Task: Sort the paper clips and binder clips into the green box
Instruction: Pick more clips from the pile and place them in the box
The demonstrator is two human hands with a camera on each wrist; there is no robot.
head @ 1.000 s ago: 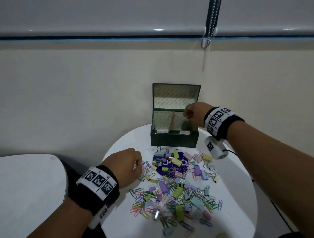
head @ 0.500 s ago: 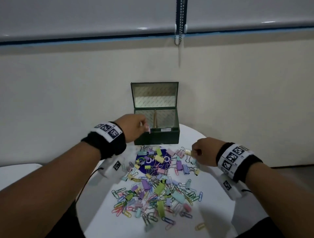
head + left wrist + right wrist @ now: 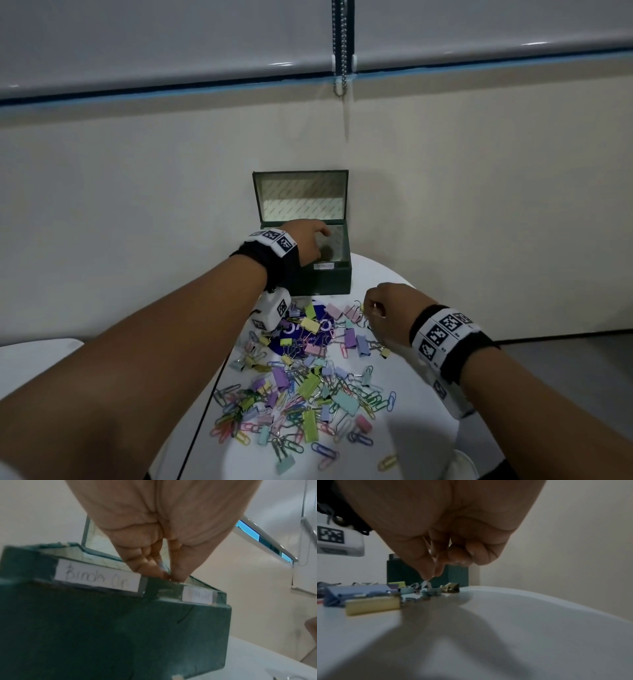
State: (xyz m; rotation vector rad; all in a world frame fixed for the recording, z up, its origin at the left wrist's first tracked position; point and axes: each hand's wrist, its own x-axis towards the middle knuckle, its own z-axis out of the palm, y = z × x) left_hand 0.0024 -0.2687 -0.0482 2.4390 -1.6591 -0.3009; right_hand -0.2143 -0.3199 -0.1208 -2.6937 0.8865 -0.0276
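Note:
The green box [image 3: 329, 281] stands open at the back of the round white table [image 3: 418, 442], lid upright. My left hand [image 3: 310, 241] reaches over its rim, fingertips pinched on a small pale paper clip [image 3: 161, 565] above the divider. The front rim carries a "Binder Clip" label [image 3: 97, 577] on the left and a second label [image 3: 197, 596] on the right. My right hand [image 3: 372, 308] is at the upper right of the clip pile [image 3: 308, 387]. In the right wrist view it [image 3: 433, 575] pinches the wire handle of a small grey-blue binder clip [image 3: 431, 592] lying on the table.
Many pastel binder clips and paper clips are scattered across the table's middle, partly over a dark blue round sticker [image 3: 301, 337]. The wall rises directly behind the box. A second white surface [image 3: 34, 363] lies at the left. A blind cord [image 3: 340, 51] hangs above.
My left hand rose from the pile and moved over the open box with a clip. My right hand left the box and came down to the pile's upper right edge.

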